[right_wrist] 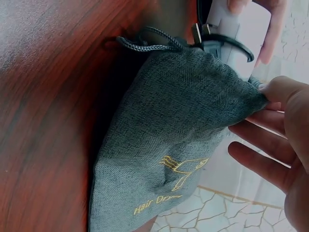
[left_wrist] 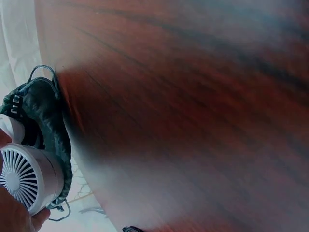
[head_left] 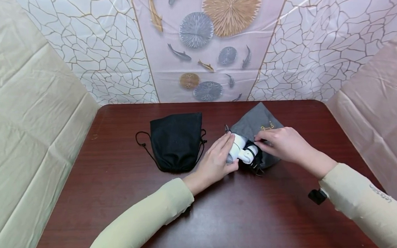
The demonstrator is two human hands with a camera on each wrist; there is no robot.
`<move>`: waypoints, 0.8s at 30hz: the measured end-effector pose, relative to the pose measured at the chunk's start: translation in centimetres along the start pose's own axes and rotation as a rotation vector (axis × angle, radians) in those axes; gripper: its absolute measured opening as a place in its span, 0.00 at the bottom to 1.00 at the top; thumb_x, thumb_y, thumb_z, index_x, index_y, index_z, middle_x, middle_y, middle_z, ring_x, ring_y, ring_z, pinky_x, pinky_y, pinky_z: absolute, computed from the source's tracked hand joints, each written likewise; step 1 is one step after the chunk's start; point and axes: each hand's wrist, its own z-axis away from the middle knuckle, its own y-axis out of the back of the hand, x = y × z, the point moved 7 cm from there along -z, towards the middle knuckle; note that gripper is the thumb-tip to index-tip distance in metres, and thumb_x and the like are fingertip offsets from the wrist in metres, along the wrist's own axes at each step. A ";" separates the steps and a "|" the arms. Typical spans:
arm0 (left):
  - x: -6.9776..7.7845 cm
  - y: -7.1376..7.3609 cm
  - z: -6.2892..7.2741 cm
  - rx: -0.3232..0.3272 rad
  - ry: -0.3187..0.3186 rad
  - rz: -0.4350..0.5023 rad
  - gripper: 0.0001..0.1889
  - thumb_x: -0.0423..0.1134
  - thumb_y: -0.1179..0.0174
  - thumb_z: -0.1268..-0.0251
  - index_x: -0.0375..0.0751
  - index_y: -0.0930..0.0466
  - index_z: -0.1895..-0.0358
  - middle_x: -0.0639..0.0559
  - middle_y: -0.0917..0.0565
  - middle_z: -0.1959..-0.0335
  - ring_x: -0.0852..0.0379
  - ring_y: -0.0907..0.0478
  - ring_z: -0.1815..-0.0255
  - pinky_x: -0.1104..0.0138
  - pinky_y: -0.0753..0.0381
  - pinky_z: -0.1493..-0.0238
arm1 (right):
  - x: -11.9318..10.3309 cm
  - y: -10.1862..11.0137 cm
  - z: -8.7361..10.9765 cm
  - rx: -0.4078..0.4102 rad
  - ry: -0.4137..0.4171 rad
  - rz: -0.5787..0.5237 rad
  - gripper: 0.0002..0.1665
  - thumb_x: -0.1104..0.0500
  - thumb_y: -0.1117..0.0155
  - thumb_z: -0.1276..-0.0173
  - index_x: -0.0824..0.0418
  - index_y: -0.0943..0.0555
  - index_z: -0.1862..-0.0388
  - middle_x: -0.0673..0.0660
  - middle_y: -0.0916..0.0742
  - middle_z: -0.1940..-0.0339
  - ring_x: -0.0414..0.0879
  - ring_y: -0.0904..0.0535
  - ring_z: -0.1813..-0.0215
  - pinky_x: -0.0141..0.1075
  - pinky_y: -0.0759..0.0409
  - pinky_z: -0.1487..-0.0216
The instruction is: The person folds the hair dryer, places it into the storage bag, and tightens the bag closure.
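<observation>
A white folded hair dryer [head_left: 244, 156] lies at the mouth of a grey drawstring bag [head_left: 252, 118], partly inside it. My left hand [head_left: 215, 157] grips the dryer's round body, fingers over the top and thumb at the near side. Slatted vents on the dryer's end [left_wrist: 21, 179] face the left wrist camera. With thumb and fingers my right hand [head_left: 285, 144] pinches the edge of the bag's opening. Gold "Hair Dryer" lettering [right_wrist: 157, 204] marks the cloth. A black cord [right_wrist: 231, 42] loops over the handle, with metal plug prongs [right_wrist: 196, 34] beside it.
Left of the hands, a black drawstring bag [head_left: 177, 142] lies flat, its cords spread at both sides. The dark red-brown table [head_left: 218, 221] ends at a patterned curtain [head_left: 202, 70] behind. Pale cloth hangs along both sides.
</observation>
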 end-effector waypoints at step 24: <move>-1.2 0.5 0.2 0.032 0.129 0.079 0.39 0.39 0.26 0.41 0.25 0.26 0.27 0.30 0.22 0.29 0.39 0.22 0.29 0.52 0.20 0.30 | -1.0 -0.3 -0.5 -0.040 0.070 0.062 0.13 0.67 0.22 0.43 0.52 0.18 0.68 0.46 0.16 0.69 0.42 0.23 0.81 0.35 0.32 0.85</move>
